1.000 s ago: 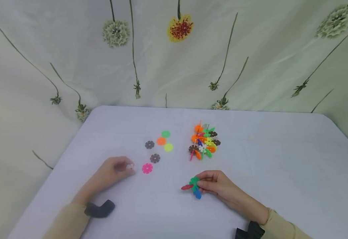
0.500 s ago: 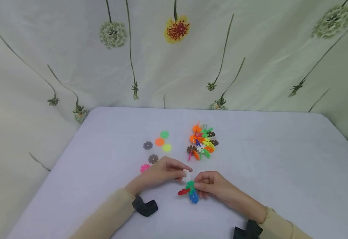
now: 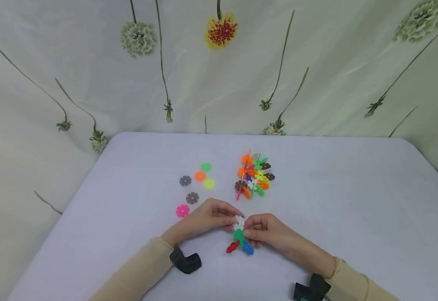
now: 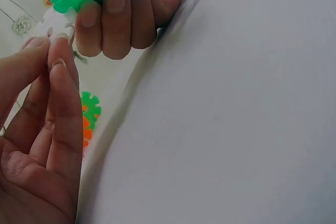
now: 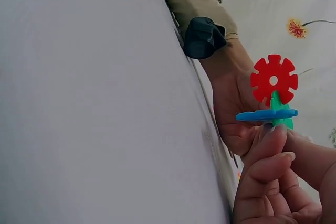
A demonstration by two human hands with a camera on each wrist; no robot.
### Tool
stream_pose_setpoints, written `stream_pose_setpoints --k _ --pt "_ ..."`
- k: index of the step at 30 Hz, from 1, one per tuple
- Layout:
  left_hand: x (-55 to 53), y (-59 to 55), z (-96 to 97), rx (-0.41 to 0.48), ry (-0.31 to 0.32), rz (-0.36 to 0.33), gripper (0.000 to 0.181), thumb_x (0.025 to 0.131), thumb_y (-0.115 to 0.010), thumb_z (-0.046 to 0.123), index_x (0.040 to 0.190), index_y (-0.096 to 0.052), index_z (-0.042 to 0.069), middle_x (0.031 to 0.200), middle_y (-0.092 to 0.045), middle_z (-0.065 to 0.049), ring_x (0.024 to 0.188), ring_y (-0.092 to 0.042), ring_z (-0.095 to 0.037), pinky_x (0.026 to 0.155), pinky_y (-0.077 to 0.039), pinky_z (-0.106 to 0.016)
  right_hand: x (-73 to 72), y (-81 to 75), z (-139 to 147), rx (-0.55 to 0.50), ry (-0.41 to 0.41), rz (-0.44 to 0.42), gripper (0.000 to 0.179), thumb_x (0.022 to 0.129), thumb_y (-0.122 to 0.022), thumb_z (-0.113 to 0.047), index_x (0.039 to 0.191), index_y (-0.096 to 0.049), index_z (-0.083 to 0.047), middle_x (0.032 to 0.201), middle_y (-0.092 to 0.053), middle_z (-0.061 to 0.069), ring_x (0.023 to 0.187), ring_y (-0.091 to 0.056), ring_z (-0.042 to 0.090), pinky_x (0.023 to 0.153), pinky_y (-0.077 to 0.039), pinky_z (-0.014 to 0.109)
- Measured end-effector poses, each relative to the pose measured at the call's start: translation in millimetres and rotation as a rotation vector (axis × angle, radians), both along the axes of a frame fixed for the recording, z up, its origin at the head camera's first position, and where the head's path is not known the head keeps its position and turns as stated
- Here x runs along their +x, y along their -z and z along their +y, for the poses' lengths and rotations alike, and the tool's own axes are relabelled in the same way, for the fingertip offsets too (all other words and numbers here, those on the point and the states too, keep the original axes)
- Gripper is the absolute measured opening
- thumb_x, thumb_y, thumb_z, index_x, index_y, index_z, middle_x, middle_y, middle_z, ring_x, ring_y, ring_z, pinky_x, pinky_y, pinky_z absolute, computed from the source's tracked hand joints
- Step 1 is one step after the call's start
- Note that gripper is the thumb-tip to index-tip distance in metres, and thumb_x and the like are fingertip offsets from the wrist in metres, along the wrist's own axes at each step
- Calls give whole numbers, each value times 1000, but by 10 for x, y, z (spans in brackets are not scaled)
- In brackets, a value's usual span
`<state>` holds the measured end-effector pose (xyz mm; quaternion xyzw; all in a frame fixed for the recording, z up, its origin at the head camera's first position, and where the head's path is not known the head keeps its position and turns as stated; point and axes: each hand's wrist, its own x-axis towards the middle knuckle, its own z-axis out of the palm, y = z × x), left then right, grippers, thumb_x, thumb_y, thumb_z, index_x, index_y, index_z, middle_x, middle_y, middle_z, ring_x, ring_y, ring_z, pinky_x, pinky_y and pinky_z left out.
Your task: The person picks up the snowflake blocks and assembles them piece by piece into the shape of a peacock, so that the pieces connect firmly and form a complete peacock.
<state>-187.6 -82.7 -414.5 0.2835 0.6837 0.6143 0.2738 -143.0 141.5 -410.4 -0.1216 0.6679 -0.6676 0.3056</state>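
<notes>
I find the left hand (image 3: pixel 212 215) pinching the white disc (image 3: pixel 238 224), the right hand (image 3: pixel 273 233) pinching the green disc (image 3: pixel 239 237), with red disc (image 3: pixel 233 246) and blue disc (image 3: pixel 248 248) attached; all well short of the tabletop's (image 3: pixel 335 188) far edge. I judge joining white to green underway; interlock unconfirmed. Next move likely calls for an aligned push.

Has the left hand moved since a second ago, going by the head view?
Yes, rightward: the left hand was wholly left of the pink disc; now it reaches past that disc, its fingers beside the right hand.
</notes>
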Motion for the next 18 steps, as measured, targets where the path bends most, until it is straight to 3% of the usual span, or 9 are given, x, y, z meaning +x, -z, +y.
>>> stream_pose_setpoints --k 7,18 --pt "-7 24 10 30 43 42 22 89 -62 2 110 -65 -5 95 -68 -12 78 -65 -23 77 -53 -33 19 18 -15 -7 5 -38 11 91 -62 -10 90 -59 0 68 -57 2 60 -49 12 60 -44 18" --pt "-17 17 10 68 162 107 20 87 -63 -3 106 -65 -9 93 -69 -13 78 -65 -22 75 -54 -31 37 45 -38 -67 -47 1 8 90 -61 -5 85 -57 0 68 -55 1 59 -48 10 54 -41 17"
